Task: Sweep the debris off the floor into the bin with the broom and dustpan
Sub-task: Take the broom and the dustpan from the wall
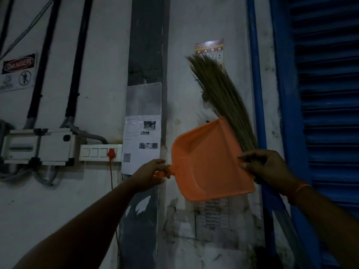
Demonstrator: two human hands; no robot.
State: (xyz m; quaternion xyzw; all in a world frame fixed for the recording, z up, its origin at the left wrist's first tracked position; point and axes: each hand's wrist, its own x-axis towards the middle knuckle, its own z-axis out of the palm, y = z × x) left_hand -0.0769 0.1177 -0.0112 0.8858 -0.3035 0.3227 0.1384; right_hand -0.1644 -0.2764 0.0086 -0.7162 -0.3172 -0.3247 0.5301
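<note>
An orange plastic dustpan [209, 162] is held up flat in front of a white wall. My left hand [150, 175] grips its short handle at the left. A broom of thin straw bristles [223, 98] stands upside down behind the pan, its fanned tips pointing up and left. My right hand [270, 167] holds the broom's bound neck, with the thumb at the pan's right edge. The broom's shaft runs down to the lower right, partly hidden by my right forearm. No floor, debris or bin is in view.
A blue louvred shutter [328, 123] and its blue frame fill the right. On the left wall sit an electrical box [38, 146], a switch panel with an orange plug [101, 152], black conduits and a danger sign [18, 71]. Papers [142, 140] hang on a dark pillar.
</note>
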